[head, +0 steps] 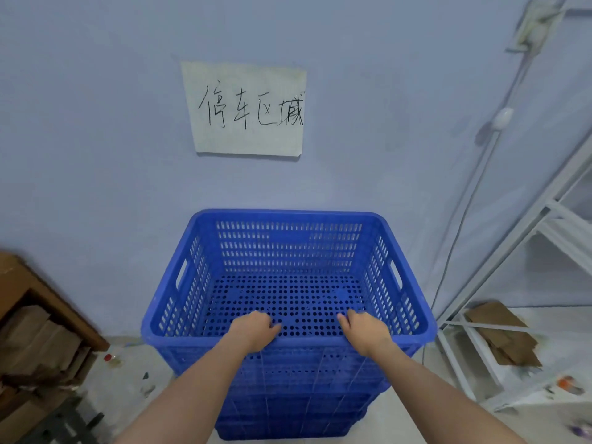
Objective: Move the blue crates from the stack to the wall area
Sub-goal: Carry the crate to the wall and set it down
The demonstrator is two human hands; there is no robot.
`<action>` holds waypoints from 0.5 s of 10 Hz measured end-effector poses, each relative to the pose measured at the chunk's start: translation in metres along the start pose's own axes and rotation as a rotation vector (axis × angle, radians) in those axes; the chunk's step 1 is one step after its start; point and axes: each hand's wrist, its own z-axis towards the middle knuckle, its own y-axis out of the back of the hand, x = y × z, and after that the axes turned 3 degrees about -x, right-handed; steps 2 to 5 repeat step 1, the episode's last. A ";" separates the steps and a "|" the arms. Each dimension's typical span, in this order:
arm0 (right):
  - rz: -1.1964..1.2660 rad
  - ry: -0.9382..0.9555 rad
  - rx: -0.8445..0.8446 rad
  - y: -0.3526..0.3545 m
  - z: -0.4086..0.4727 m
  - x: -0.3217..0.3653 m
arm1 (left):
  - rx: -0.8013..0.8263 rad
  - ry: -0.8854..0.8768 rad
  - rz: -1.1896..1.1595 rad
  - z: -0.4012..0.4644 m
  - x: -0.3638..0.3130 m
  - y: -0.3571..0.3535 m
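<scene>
A blue perforated plastic crate [288, 248] sits on top of a stack of nested blue crates [288, 402] against the pale blue wall [96, 123]. It is empty, with slotted sides and a handle hole in each end. My left hand [254, 328] grips the crate's near rim, fingers curled over the edge into the inside. My right hand [363, 330] grips the same rim a little to the right. Both forearms reach in from the bottom of the view.
A handwritten paper sign [246, 108] hangs on the wall above the crate. Brown cardboard boxes [35, 344] stand at the left. A white metal shelf frame [512, 261] with cardboard scraps [503, 331] stands at the right. A cable [474, 193] runs down the wall. Small litter lies on the floor.
</scene>
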 end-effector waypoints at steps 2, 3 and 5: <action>0.136 0.031 0.014 0.010 -0.007 0.009 | -0.033 -0.018 0.044 0.000 -0.001 0.030; 0.136 0.031 0.014 0.010 -0.007 0.009 | -0.033 -0.018 0.044 0.000 -0.001 0.030; 0.136 0.031 0.014 0.010 -0.007 0.009 | -0.033 -0.018 0.044 0.000 -0.001 0.030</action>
